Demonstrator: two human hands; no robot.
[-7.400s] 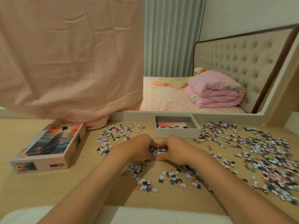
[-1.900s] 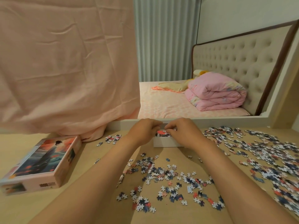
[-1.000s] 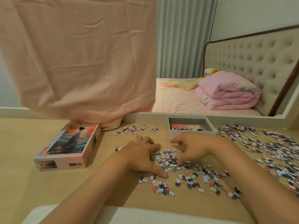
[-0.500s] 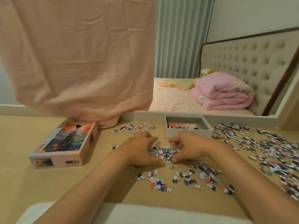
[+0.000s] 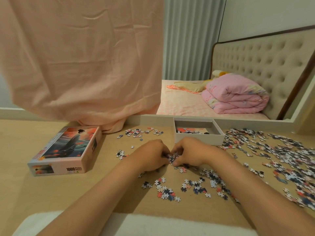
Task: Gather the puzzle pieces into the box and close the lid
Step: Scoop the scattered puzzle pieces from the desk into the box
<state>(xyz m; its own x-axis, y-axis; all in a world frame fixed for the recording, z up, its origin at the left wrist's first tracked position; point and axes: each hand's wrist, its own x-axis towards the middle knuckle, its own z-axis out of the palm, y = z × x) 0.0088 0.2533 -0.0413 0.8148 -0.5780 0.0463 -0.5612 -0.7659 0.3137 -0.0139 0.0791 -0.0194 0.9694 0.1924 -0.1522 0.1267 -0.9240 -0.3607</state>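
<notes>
Left hand: the left hand [image 5: 150, 155] rests on the table [image 5: 25, 193] near its middle, fingers curled inward and cupping the left side of the heap of pieces [image 5: 173, 157].
Right hand: the right hand [image 5: 189, 152] mirrors it, fingers and thumb curled round the right side of the same heap, and the fingertips of the two hands almost meet.
Heap of pieces: a small clump pressed between both hands, lying on the table just in front of the box.
Box: the white box [image 5: 199, 141] stands open at the far edge of the table, right of the middle, with some pieces inside.
Lid: the printed lid [image 5: 68, 147] lies picture-up towards the left edge, well apart from the box.
Loose pieces: a wide spread [image 5: 281, 159] covers the right side out to the right edge, a thinner scatter [image 5: 187, 186] lies towards the near edge below the hands, and a small group [image 5: 139, 132] sits by the far edge left of the box.
Background: a pink cloth [image 5: 85, 57] hangs over the far left of the table, and a folded quilt [image 5: 235, 96] lies on a bed beyond.
</notes>
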